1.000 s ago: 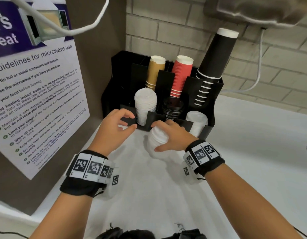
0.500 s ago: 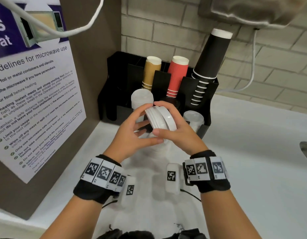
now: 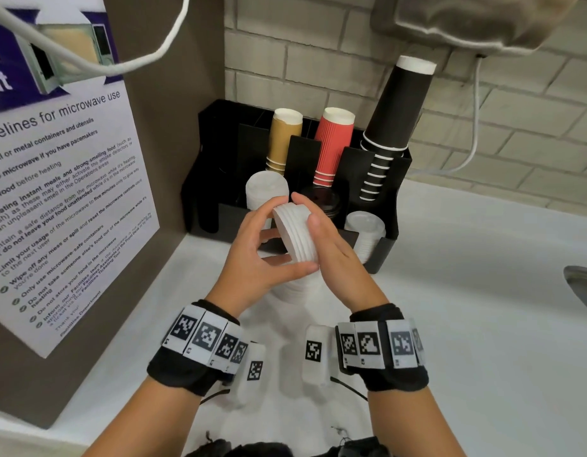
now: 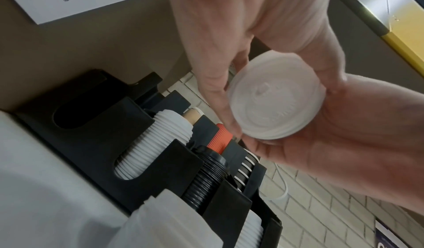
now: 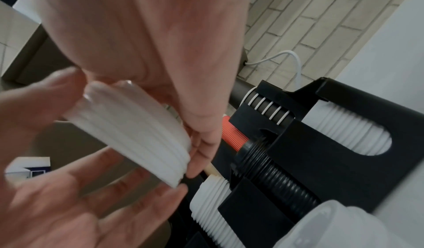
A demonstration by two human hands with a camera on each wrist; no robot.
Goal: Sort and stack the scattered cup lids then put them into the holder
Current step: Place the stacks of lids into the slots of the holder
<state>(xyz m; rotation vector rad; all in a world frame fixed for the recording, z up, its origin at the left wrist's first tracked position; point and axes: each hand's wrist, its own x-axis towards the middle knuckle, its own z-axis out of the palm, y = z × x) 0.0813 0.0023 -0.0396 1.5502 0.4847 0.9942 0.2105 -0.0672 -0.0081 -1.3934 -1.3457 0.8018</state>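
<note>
Looking down from head: white counter [image 3: 467, 291], brick wall [image 3: 318, 61], black holder [image 3: 389, 239] at back. Left hand [image 3: 252, 255] and right hand [image 3: 335, 255] clamp stack of white lids [image 3: 297, 234] tilted between them, above counter, just before holder.

Left wrist: lid stack flat face [image 4: 275, 98] ringed by curled fingers of both hands.

Right wrist: stack rim edges [image 5: 137, 134] pinched between both hands; holder slots beside.

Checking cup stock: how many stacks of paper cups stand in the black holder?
3: a tan stack at the back left, a red stack in the middle, a black stack on the right. The holder's dark left slots may hide more.
</note>
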